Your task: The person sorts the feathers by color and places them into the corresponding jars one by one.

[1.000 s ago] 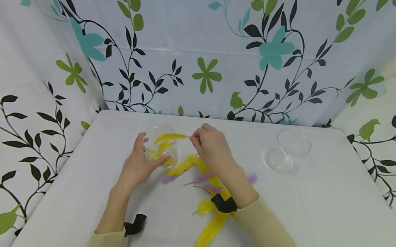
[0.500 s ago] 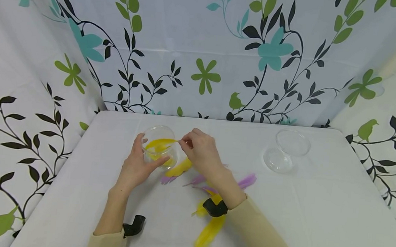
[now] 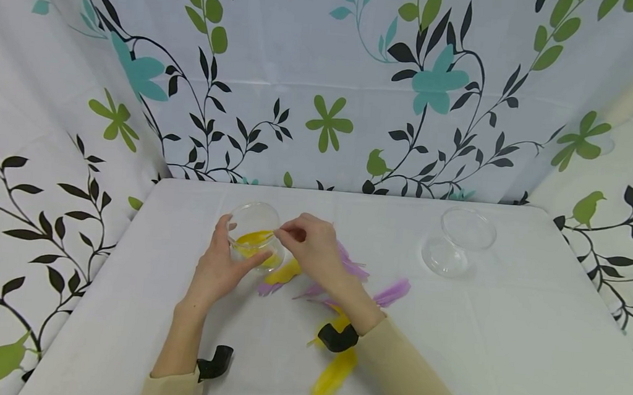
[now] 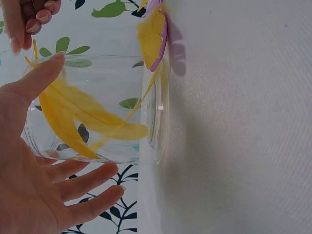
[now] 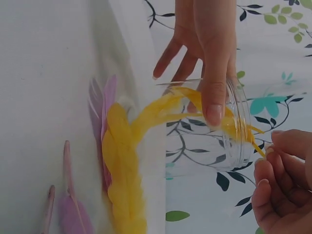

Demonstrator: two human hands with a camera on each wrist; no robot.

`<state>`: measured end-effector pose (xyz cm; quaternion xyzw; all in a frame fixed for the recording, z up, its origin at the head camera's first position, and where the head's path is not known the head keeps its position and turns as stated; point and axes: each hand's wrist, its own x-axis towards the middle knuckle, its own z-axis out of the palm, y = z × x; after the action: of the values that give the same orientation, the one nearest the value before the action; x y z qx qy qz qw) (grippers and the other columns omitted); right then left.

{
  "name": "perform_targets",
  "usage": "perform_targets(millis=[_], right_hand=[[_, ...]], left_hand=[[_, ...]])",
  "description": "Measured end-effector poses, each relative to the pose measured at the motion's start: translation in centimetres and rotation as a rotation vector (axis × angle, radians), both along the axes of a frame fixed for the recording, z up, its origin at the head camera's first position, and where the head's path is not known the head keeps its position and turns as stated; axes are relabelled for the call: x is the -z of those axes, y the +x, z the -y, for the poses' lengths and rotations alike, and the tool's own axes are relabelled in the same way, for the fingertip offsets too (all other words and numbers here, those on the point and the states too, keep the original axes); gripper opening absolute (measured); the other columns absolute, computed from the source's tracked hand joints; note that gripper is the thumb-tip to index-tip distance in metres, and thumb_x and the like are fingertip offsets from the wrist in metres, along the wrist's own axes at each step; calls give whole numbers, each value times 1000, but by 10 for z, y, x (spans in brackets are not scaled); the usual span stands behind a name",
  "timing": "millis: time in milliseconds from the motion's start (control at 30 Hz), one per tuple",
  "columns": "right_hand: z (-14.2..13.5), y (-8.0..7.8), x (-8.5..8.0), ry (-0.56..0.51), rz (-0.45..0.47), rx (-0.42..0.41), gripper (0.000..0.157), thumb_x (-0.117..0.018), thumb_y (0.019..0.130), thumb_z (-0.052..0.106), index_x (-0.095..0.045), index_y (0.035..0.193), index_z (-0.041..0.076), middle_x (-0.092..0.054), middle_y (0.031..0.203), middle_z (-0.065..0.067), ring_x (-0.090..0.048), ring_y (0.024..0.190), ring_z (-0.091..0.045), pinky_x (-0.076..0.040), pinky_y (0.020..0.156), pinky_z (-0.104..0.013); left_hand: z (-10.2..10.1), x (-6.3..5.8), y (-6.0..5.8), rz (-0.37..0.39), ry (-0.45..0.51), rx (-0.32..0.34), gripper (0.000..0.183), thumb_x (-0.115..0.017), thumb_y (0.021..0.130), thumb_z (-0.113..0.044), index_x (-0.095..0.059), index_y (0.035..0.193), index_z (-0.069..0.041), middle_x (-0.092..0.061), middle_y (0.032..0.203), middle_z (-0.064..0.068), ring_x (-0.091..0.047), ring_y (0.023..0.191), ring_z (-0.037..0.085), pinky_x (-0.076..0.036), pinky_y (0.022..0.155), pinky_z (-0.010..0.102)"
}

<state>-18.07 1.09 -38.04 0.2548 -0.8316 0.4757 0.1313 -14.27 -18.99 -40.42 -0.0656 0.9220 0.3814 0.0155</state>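
A clear jar [image 3: 253, 223] stands upright on the white table, with several yellow feathers [image 4: 85, 114] inside it. My left hand [image 3: 220, 267] grips the jar from the left, thumb across the near side and fingers round the far side. At the jar's mouth, my right hand [image 3: 312, 247] pinches the quill end of a yellow feather [image 5: 258, 148]; its vane hangs inside the glass. Close to the jar's base lie another yellow feather [image 5: 122, 170] and a purple feather [image 5: 108, 97].
More purple feathers [image 3: 393, 292] and yellow feathers [image 3: 332, 378] lie scattered under and beside the right forearm. At the right back stands a second clear container [image 3: 446, 257], with a transparent round rim [image 3: 469, 228] above it. Patterned cloth [image 3: 328, 124] hangs behind the table.
My right hand has moved left and slightly nearer, lowering the yellow feather from above the jar's rim into it. My left hand has kept its grip on the jar.
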Motion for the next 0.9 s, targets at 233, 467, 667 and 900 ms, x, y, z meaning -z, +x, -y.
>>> perform_targets(millis=[233, 467, 667, 900], right_hand=[[-15, 3, 3, -68, 74, -5, 11, -74, 91, 18, -77, 92, 8, -68, 78, 0, -61, 68, -11, -54, 64, -21], [-39, 1, 7, -93, 183, 23, 12, -73, 92, 21, -77, 96, 10, -70, 83, 1, -63, 73, -12, -55, 68, -24], [-60, -1, 11, -90, 292, 65, 16, -72, 93, 24, -76, 100, 11, -72, 89, 0, -65, 78, -15, -57, 73, -26], [-87, 2, 23, -48, 355, 107, 19, -72, 93, 29, -76, 101, 12, -73, 91, 0, -66, 81, -16, -57, 76, -27]], left_hand=[[0, -1, -1, -5, -15, 3, 113, -70, 82, -64, -1, 159, -19, -28, 162, 15, -37, 141, 48, -35, 107, 70], [1, 0, -1, 9, -13, 3, 114, -69, 82, -65, -1, 160, -19, -27, 163, 14, -36, 142, 47, -34, 108, 70], [0, 1, -2, 6, -13, 4, 113, -69, 82, -66, -1, 159, -19, -27, 162, 14, -37, 141, 48, -34, 108, 69], [-1, 0, -4, -10, -19, 9, 113, -69, 82, -66, -1, 159, -17, -28, 162, 15, -39, 139, 48, -34, 109, 68]])
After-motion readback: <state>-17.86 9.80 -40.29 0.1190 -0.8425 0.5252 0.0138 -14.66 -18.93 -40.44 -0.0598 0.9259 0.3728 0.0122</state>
